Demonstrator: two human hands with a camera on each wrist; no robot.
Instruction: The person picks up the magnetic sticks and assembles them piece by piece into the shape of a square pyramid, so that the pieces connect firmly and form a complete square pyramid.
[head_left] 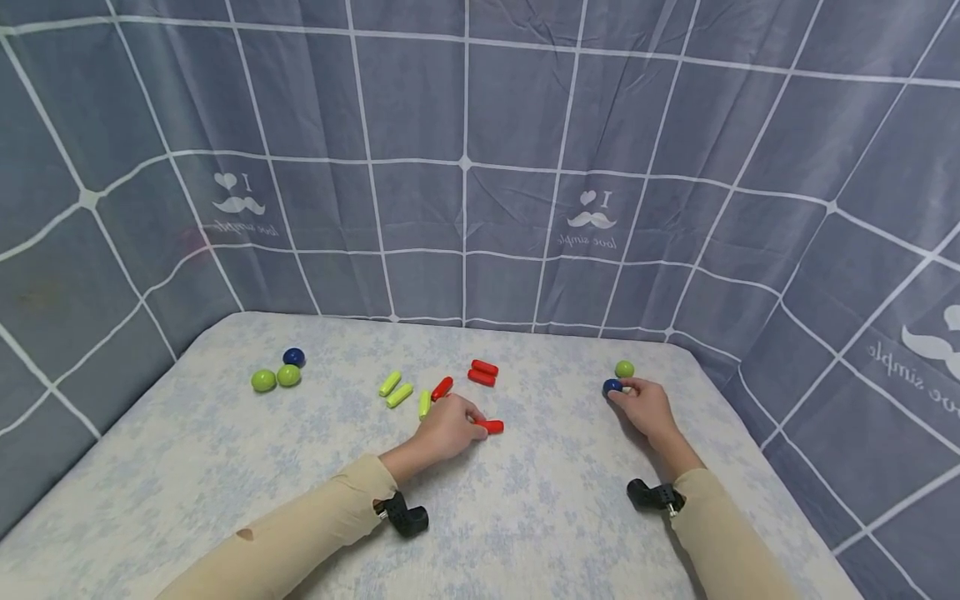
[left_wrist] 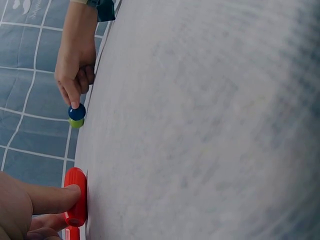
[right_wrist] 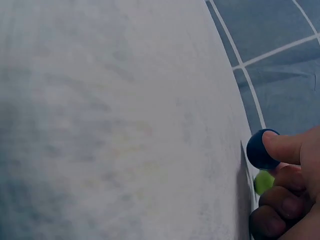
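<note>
My left hand (head_left: 447,428) pinches a red cylinder with rounded ends (head_left: 491,427) between thumb and fingers, at the middle of the table; the left wrist view shows the thumb on this red piece (left_wrist: 76,197). Over on the right, my right hand (head_left: 647,407) holds a dark blue ball (head_left: 612,387). In the right wrist view the thumb presses against the blue ball (right_wrist: 263,149), with the other fingers curled below. Just behind it sits a green ball (head_left: 625,368). Beyond the left hand lie another red cylinder (head_left: 442,388) and a yellow-green cylinder (head_left: 425,404).
Two red cylinders (head_left: 482,372) lie side by side further back. Two more yellow-green cylinders (head_left: 394,389) rest left of the left hand. At the far left are two green balls (head_left: 264,381) and a blue ball (head_left: 294,357). A grey-blue curtain (head_left: 420,208) surrounds the cloth-covered table (head_left: 547,500).
</note>
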